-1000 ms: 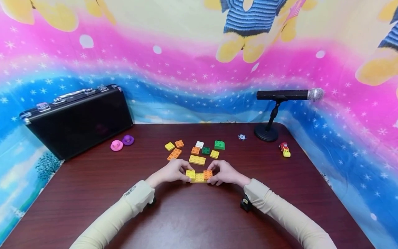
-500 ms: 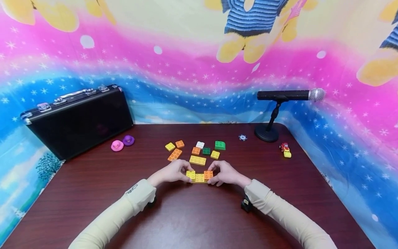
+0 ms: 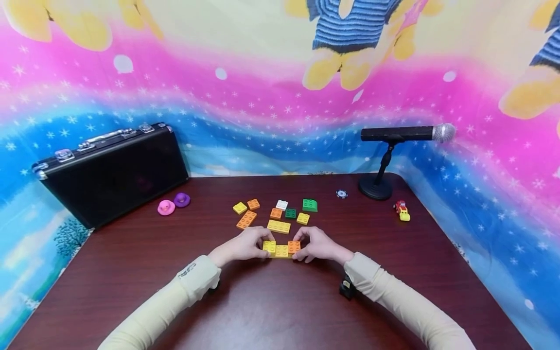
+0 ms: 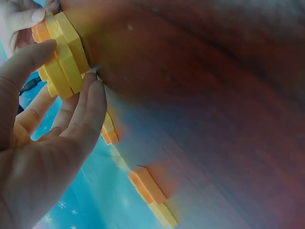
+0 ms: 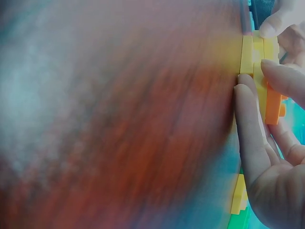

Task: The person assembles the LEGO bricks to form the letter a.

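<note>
Between my hands is a small stack of toy building bricks (image 3: 282,251), yellow in its lower layers. On top, a yellow brick (image 3: 269,246) sits at the left end and an orange brick (image 3: 294,247) at the right end. My left hand (image 3: 245,244) grips the left end with thumb and fingers; in the left wrist view its thumb presses the yellow side (image 4: 61,62). The right end is pinched by my right hand (image 3: 323,244), whose thumb lies beside the orange brick (image 5: 273,105) in the right wrist view. Fingers hide parts of both ends.
Beyond the hands lie several loose bricks, including a long yellow brick (image 3: 278,226), an orange brick (image 3: 247,219) and a green brick (image 3: 309,205). A black case (image 3: 115,175), two rubber ducks (image 3: 166,207), a microphone stand (image 3: 375,187), a poker chip (image 3: 341,194) and a toy car (image 3: 401,210) surround them.
Both hands keep their hold on the brick stack, which stays in nearly the same place. The head view has shifted slightly; the loose bricks have not moved.
</note>
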A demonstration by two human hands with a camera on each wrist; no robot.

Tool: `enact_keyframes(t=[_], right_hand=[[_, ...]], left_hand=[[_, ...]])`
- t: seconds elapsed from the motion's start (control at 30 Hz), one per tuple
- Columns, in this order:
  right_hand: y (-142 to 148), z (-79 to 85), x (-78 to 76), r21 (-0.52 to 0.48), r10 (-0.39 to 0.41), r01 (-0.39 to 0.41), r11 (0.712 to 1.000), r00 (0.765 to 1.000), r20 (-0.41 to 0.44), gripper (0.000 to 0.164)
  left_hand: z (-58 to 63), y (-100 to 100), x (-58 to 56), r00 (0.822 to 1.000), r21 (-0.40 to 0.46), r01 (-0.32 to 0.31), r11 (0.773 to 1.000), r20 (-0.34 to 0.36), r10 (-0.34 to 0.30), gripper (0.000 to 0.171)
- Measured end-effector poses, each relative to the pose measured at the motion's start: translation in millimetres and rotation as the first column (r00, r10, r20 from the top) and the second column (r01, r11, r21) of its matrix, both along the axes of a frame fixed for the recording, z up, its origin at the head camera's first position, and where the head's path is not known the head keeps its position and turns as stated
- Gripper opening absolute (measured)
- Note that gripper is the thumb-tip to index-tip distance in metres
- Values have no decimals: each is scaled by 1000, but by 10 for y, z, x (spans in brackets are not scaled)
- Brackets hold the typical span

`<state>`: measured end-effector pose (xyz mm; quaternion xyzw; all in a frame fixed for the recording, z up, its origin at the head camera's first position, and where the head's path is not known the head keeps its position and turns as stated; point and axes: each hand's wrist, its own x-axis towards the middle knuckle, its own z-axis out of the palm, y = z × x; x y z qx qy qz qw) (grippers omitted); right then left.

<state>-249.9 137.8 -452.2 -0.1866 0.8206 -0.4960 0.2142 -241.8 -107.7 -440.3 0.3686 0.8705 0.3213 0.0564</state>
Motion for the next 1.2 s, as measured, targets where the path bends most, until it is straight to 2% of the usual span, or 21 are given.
enact_keyframes(t=[0.1,0.33,0.5,0.57,0.63,0.73,0.8,0.87,1.07,1.2], right_hand=[[3,13,10,-1,-4,4,1000,1000,-1,35],[6,34,-2,26,30,-30,999,999,-13,37],[124,90,-131,23,76,-77,997,996,53,43],[188,103,-231,-27,4,-3,1000,997,73,45],[236,108,-335,-74,-110,115,991,992,60,46],[259,99,-457,-102,-292,293,951,956,26,44],[245,84,-500,-67,-347,346,936,938,1,44],[218,61,-518,-35,-365,365,930,931,8,46],[138,-12,-563,-10,-346,346,938,938,15,56],[92,-24,-614,35,-350,351,936,937,-14,53]], left_hand=[[-29,20,4,999,-28,-28,999,-33,27,26],[-64,19,1,997,-38,-75,996,-6,75,25],[-73,28,12,997,-53,-70,996,-19,69,27],[-69,31,17,998,-50,-67,997,-20,66,27],[-61,33,21,997,-43,-71,997,-9,71,27],[-51,27,19,997,-41,-81,996,6,81,27],[-46,21,17,996,-41,-84,996,19,85,28],[-49,16,12,996,-40,-83,996,24,84,28],[-65,13,4,996,-41,-88,995,30,89,29],[-61,12,4,995,-39,-92,995,41,94,29]])
